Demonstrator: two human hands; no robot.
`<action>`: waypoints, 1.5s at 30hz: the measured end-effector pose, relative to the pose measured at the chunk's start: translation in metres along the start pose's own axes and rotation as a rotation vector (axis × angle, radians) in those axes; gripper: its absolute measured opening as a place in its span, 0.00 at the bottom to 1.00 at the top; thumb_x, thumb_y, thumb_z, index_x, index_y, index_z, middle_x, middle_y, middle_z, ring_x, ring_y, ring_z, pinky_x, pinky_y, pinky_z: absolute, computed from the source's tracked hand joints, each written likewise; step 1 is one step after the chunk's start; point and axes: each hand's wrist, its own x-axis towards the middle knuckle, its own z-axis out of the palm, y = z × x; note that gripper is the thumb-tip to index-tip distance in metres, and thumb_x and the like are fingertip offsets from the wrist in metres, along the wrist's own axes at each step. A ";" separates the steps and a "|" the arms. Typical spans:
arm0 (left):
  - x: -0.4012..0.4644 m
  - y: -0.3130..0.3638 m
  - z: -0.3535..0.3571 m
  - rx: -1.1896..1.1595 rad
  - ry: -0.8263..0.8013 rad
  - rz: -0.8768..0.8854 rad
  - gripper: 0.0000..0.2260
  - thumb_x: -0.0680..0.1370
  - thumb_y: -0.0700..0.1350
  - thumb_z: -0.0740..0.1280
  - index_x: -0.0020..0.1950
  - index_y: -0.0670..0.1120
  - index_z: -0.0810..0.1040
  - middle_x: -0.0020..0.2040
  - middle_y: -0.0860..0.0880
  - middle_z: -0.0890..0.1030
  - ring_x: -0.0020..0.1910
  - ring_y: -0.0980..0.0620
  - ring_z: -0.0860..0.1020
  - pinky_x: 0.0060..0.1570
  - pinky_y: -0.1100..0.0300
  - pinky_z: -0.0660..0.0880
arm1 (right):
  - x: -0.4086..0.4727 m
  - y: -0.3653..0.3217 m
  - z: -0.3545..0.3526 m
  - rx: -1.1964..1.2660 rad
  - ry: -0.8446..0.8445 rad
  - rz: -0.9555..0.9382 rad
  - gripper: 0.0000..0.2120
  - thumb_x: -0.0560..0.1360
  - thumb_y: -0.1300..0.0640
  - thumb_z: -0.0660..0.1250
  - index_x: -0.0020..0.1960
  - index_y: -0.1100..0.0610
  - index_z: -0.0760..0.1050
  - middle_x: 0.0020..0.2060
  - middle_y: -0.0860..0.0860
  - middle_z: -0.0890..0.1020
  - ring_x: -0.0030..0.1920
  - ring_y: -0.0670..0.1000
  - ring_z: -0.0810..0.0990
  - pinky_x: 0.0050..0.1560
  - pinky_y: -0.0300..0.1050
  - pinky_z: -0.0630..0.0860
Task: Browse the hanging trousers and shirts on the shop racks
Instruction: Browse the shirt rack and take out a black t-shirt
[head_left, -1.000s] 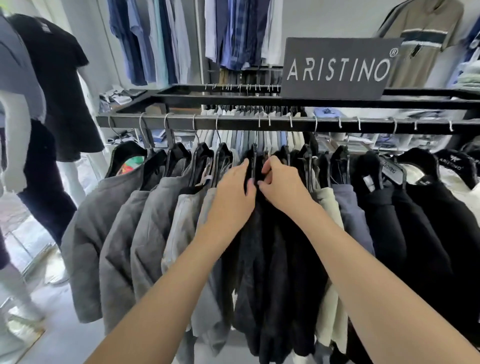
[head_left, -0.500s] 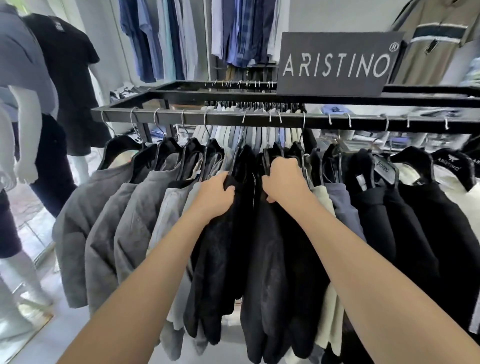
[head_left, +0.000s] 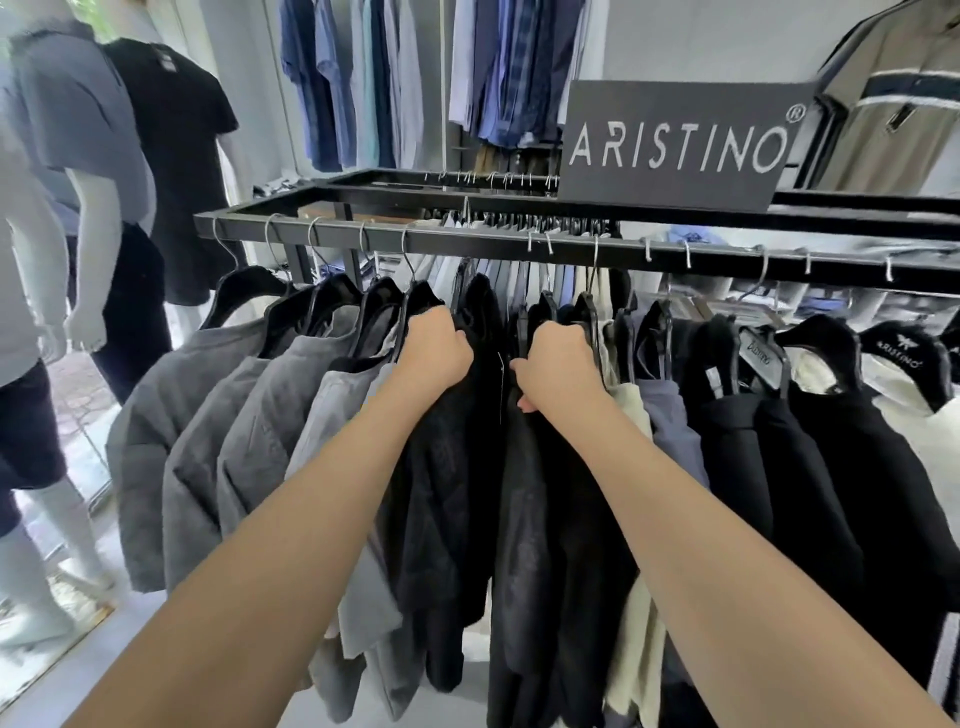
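1. Head view: a black metal rack (head_left: 519, 244) runs across the shop, with garments hanging from its front rail on black hangers with metal hooks.
2. The left hand (head_left: 436, 348) is curled round the shoulder of a dark shirt (head_left: 447, 467) near the middle of the rail, gripping it at the hanger top.
3. The right hand (head_left: 561, 364) is curled round the top of the next black garment (head_left: 550, 545), just to the right, with its fingers tucked into the fabric below the hanger.
4. A narrow gap shows between the two held garments, and the hands are near each other but apart.
5. To the left hang the grey shirts (head_left: 218, 431), packed shoulder to shoulder.
6. To the right hang a cream garment (head_left: 631, 410), a slate-blue one (head_left: 675, 426) and several black tops (head_left: 810, 467).
7. A dark sign (head_left: 675, 145) reading ARISTINO stands on the rack's top.
8. Mannequins (head_left: 78, 171) stand at the far left, and blue shirts (head_left: 363, 78) hang on the back wall.
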 end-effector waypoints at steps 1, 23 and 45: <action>0.002 0.004 -0.005 -0.004 -0.015 -0.015 0.07 0.81 0.40 0.59 0.44 0.39 0.69 0.47 0.40 0.74 0.38 0.47 0.72 0.38 0.56 0.65 | -0.001 0.001 0.002 0.012 0.000 -0.001 0.17 0.79 0.56 0.67 0.35 0.58 0.66 0.33 0.57 0.81 0.31 0.54 0.84 0.27 0.40 0.78; -0.222 -0.117 -0.068 -0.072 0.065 -0.275 0.19 0.74 0.35 0.69 0.63 0.49 0.78 0.54 0.56 0.79 0.52 0.57 0.76 0.51 0.64 0.70 | -0.089 -0.008 0.042 0.174 -0.039 -0.702 0.13 0.75 0.57 0.68 0.58 0.60 0.77 0.55 0.57 0.76 0.56 0.59 0.76 0.57 0.52 0.74; -0.381 -0.186 -0.096 -0.092 1.068 -0.686 0.05 0.76 0.44 0.67 0.51 0.49 0.81 0.49 0.53 0.80 0.48 0.59 0.78 0.56 0.62 0.73 | -0.261 -0.134 0.127 0.527 -0.716 -0.878 0.15 0.77 0.49 0.68 0.34 0.51 0.70 0.32 0.47 0.74 0.34 0.45 0.73 0.32 0.35 0.66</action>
